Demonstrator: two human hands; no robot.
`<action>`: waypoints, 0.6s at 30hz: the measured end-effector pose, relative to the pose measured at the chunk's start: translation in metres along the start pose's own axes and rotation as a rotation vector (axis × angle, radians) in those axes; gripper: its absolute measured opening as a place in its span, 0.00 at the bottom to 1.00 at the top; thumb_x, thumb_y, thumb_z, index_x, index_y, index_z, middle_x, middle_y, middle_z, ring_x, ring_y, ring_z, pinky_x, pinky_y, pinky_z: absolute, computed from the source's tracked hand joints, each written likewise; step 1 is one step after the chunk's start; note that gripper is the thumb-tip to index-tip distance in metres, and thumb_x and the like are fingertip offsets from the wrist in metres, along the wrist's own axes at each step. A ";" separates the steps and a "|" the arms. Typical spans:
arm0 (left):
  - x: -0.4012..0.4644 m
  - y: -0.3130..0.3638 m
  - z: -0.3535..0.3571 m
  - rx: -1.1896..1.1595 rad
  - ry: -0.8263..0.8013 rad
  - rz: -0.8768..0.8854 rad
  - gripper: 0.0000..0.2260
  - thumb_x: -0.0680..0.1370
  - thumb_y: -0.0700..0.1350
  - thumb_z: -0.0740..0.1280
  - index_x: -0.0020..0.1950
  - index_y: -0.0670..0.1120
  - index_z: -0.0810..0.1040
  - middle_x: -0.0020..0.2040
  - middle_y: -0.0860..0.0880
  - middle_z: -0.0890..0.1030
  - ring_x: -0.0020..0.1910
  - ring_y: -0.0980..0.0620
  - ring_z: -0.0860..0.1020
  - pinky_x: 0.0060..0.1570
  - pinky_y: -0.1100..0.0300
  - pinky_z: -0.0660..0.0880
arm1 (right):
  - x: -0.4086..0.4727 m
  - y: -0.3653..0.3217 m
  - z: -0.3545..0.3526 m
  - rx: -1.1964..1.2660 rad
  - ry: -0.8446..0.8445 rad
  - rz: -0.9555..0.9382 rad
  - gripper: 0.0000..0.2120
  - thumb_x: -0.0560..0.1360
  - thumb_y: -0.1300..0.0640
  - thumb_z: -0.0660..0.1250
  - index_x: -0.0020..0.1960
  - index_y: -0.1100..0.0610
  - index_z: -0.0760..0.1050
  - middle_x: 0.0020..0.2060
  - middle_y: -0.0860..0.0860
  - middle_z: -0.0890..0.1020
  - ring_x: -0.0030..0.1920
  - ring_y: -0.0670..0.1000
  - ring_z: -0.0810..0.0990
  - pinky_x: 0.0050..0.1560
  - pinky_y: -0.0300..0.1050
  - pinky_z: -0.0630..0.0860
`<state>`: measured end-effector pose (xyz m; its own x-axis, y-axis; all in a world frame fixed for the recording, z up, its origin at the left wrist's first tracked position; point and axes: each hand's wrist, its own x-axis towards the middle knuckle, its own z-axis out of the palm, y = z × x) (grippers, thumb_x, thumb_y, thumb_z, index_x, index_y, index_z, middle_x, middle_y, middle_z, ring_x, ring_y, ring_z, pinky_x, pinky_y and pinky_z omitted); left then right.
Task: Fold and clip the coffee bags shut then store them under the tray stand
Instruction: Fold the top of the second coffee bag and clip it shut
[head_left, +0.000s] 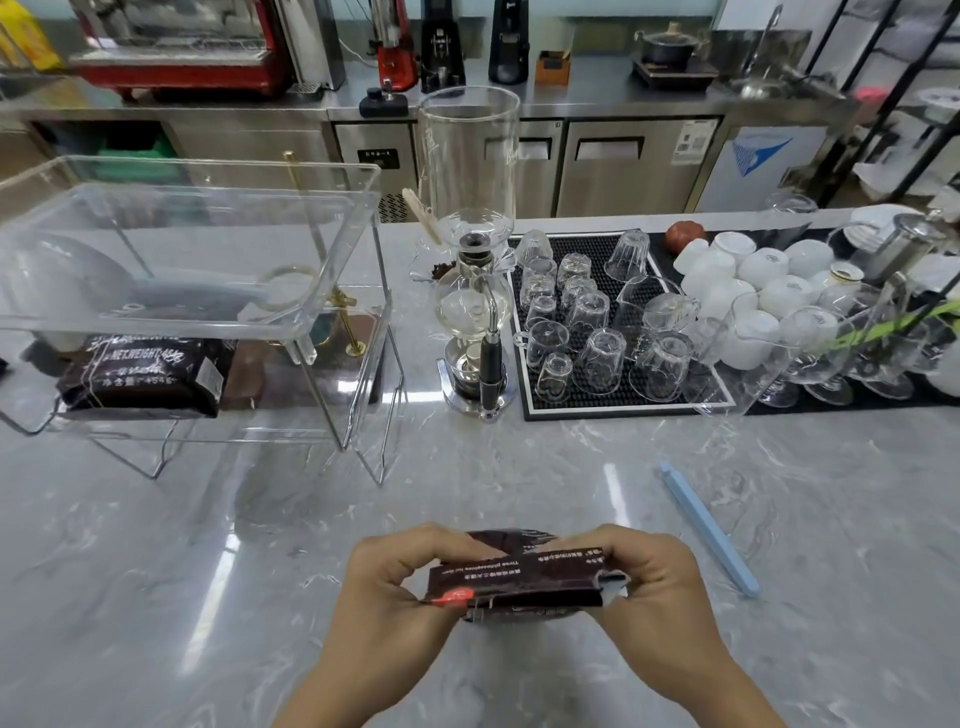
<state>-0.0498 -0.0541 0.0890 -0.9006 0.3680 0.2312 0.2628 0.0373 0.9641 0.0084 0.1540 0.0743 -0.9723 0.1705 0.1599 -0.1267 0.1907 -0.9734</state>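
Folding step: left hand (387, 582) and right hand (644, 577) both pinch the coffee bag (511, 584) top. Next, probably the blue clip (709, 530), just right of the right hand.

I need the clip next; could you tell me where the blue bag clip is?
The blue bag clip lies on the marble counter, just right of the right hand.

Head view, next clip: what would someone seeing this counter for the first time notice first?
Front and centre, the left hand and right hand pinch the folded top of a dark coffee bag. A blue clip lies unused on the marble counter to the right. At left, another coffee bag already lies under the clear tray stand.
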 end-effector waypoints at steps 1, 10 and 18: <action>0.000 0.003 -0.002 0.042 -0.014 0.006 0.13 0.67 0.34 0.75 0.41 0.53 0.88 0.41 0.49 0.89 0.41 0.49 0.87 0.42 0.56 0.82 | -0.001 -0.005 -0.001 0.010 -0.024 -0.015 0.18 0.67 0.70 0.76 0.45 0.47 0.87 0.40 0.46 0.89 0.43 0.48 0.89 0.45 0.47 0.85; 0.001 0.028 -0.007 0.062 0.026 0.135 0.08 0.66 0.43 0.75 0.43 0.51 0.87 0.42 0.53 0.88 0.42 0.53 0.87 0.43 0.65 0.80 | -0.002 -0.023 -0.008 -0.023 -0.050 -0.086 0.17 0.66 0.71 0.74 0.47 0.52 0.86 0.43 0.45 0.89 0.45 0.44 0.88 0.48 0.33 0.81; 0.000 0.027 -0.007 0.001 0.041 0.107 0.05 0.67 0.43 0.75 0.41 0.50 0.88 0.39 0.50 0.89 0.38 0.50 0.87 0.40 0.62 0.81 | -0.002 -0.024 -0.004 -0.041 0.011 -0.065 0.22 0.65 0.69 0.74 0.44 0.41 0.86 0.40 0.43 0.89 0.43 0.46 0.89 0.47 0.50 0.85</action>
<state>-0.0451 -0.0595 0.1162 -0.8806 0.3320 0.3382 0.3588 0.0005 0.9334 0.0139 0.1535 0.0977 -0.9600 0.1671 0.2247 -0.1811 0.2414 -0.9534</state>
